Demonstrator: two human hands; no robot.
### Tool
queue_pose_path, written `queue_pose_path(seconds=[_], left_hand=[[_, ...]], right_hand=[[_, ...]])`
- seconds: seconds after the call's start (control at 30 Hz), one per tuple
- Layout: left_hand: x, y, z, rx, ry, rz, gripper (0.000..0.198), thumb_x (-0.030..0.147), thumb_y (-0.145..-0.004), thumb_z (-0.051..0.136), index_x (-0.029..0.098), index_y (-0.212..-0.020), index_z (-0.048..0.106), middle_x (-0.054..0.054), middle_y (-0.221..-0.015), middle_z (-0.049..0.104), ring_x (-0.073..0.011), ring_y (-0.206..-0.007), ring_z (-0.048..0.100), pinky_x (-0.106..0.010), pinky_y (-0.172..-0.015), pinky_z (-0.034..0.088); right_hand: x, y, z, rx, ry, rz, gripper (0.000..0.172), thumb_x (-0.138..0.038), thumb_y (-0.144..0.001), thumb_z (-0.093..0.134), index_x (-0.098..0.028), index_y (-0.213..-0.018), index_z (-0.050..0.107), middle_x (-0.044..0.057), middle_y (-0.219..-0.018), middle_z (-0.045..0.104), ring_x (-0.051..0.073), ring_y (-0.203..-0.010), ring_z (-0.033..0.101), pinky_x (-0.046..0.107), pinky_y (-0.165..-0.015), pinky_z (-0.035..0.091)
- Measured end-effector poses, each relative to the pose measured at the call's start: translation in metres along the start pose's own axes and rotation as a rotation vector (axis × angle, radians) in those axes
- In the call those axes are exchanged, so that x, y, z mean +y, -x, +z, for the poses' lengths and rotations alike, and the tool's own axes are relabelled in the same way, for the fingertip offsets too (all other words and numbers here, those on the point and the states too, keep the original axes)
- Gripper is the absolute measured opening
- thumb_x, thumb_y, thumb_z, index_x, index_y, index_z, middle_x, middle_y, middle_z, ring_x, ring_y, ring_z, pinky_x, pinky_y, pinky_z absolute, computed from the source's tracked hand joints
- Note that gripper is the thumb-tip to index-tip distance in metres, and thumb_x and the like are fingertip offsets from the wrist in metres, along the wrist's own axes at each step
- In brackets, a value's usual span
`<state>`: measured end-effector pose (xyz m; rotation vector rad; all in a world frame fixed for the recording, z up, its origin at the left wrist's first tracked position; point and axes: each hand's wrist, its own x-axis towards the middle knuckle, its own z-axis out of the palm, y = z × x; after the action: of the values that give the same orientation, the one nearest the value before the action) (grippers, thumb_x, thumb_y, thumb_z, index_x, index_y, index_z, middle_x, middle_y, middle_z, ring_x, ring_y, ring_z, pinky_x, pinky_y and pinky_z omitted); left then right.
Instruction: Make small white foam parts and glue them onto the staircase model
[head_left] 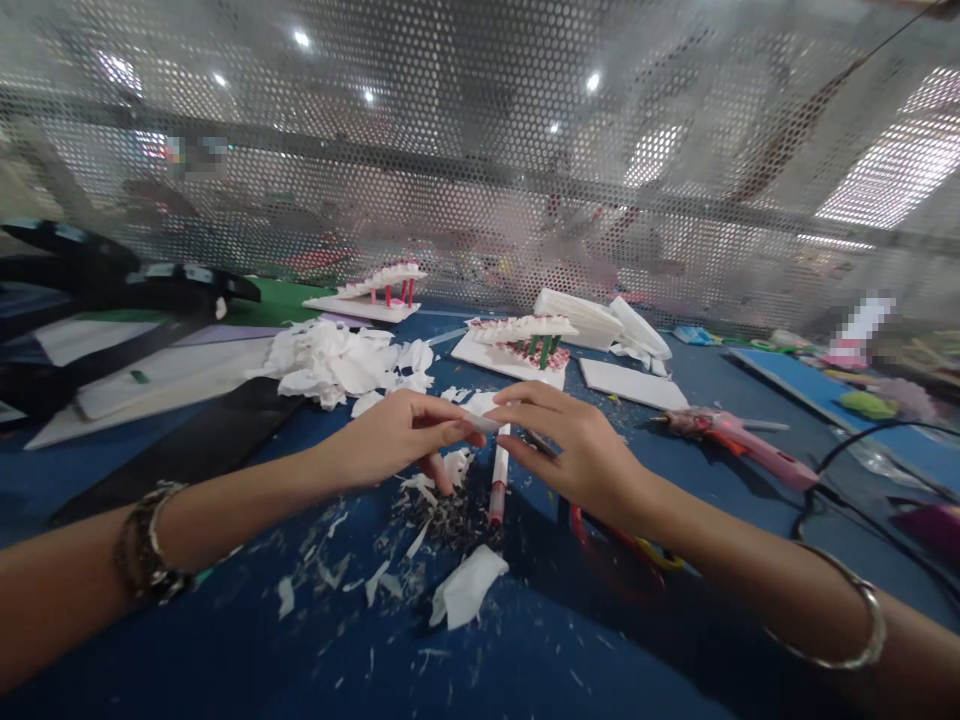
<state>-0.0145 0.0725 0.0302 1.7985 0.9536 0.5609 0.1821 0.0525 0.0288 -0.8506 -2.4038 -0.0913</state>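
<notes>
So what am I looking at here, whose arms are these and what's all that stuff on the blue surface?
No machine here: a person wears a camera on the head, so it looks down at their own arms. The left hand and right hand meet in the middle and pinch a small white piece between their fingers. Just below lies a white marker with a red tip. The blue table is strewn with white paper scraps, with a crumpled white pile further back. Beyond stand two small white models on coloured posts, and a pink glue gun lies to the right. A perforated screen closes off the back.
</notes>
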Motion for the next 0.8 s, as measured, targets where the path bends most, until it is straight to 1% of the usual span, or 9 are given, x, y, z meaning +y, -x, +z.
queue_pose_path(seconds=[0.1,0.2,0.3,0.43,0.53,0.6,0.63,0.7,0.8], left_hand=[[-0.003,-0.001,0.003,0.082,0.081,0.049,0.021,0.031,-0.074,0.054,0.021,-0.086,0.068,-0.001,-0.06,0.068,-0.0114,-0.056,0.063,-0.017,-0.051,0.045],[-0.006,-0.001,0.006,0.186,0.165,0.081,0.016,0.03,-0.071,0.058,0.021,-0.078,0.069,-0.002,-0.067,0.07,-0.0136,-0.066,0.064,-0.019,-0.057,0.048],[-0.006,0.0,0.009,0.265,0.198,0.073,0.015,0.028,-0.069,0.06,0.021,-0.079,0.069,-0.002,-0.076,0.071,-0.0143,-0.071,0.064,-0.021,-0.064,0.05],[-0.001,0.003,0.012,0.303,0.159,0.091,0.014,0.028,-0.068,0.061,0.023,-0.079,0.069,0.0,-0.078,0.071,-0.0133,-0.074,0.064,-0.02,-0.068,0.049],[0.002,0.006,0.014,0.328,0.103,0.12,0.012,0.029,-0.069,0.061,0.022,-0.076,0.069,0.001,-0.078,0.07,-0.0133,-0.075,0.062,-0.019,-0.067,0.048],[0.003,0.007,0.016,0.314,0.089,0.123,0.014,0.03,-0.069,0.061,0.019,-0.076,0.067,0.0,-0.079,0.069,-0.0139,-0.076,0.061,-0.02,-0.068,0.048],[0.003,0.007,0.016,0.303,0.101,0.129,0.016,0.03,-0.069,0.061,0.018,-0.078,0.065,-0.001,-0.08,0.068,-0.0141,-0.076,0.061,-0.021,-0.068,0.048],[0.001,0.006,0.016,0.3,0.176,0.149,0.026,0.03,-0.068,0.06,0.016,-0.09,0.058,-0.003,-0.086,0.066,-0.0142,-0.076,0.06,-0.023,-0.066,0.049],[0.001,0.002,0.014,0.349,0.38,0.097,0.047,0.028,-0.07,0.057,0.015,-0.111,0.04,-0.008,-0.099,0.06,-0.0145,-0.078,0.06,-0.023,-0.063,0.049]], right_hand=[[-0.002,0.0,-0.002,0.061,0.024,0.02,0.018,-0.024,-0.082,0.048,-0.017,-0.091,0.062,0.009,-0.101,0.056,0.014,-0.09,0.056,0.026,-0.073,0.047],[-0.004,0.0,-0.002,0.109,0.021,0.025,0.013,-0.022,-0.079,0.052,-0.018,-0.082,0.063,0.008,-0.101,0.055,0.013,-0.088,0.056,0.025,-0.073,0.046],[-0.006,-0.001,-0.001,0.142,0.022,0.016,0.01,-0.021,-0.078,0.054,-0.018,-0.079,0.064,0.008,-0.102,0.054,0.013,-0.092,0.054,0.026,-0.076,0.044],[-0.008,-0.003,0.0,0.193,0.012,0.011,0.01,-0.021,-0.078,0.054,-0.017,-0.075,0.063,0.009,-0.102,0.053,0.014,-0.096,0.052,0.028,-0.079,0.043],[-0.01,-0.004,-0.001,0.222,-0.011,0.01,0.009,-0.018,-0.076,0.053,-0.016,-0.069,0.059,0.008,-0.1,0.053,0.014,-0.093,0.053,0.029,-0.078,0.043],[-0.011,-0.005,-0.002,0.235,-0.037,0.024,0.01,-0.015,-0.074,0.053,-0.016,-0.065,0.056,0.007,-0.099,0.054,0.014,-0.09,0.054,0.03,-0.079,0.042],[-0.011,-0.005,-0.002,0.237,-0.053,0.033,0.01,-0.015,-0.073,0.053,-0.017,-0.063,0.054,0.007,-0.099,0.054,0.014,-0.088,0.055,0.032,-0.079,0.042],[-0.012,-0.005,-0.003,0.231,-0.09,0.045,0.01,-0.015,-0.072,0.053,-0.018,-0.063,0.052,0.006,-0.098,0.055,0.014,-0.089,0.055,0.033,-0.081,0.041],[-0.011,-0.005,-0.005,0.22,-0.141,0.05,0.007,-0.016,-0.072,0.052,-0.018,-0.065,0.053,0.005,-0.098,0.056,0.014,-0.092,0.054,0.033,-0.081,0.041]])
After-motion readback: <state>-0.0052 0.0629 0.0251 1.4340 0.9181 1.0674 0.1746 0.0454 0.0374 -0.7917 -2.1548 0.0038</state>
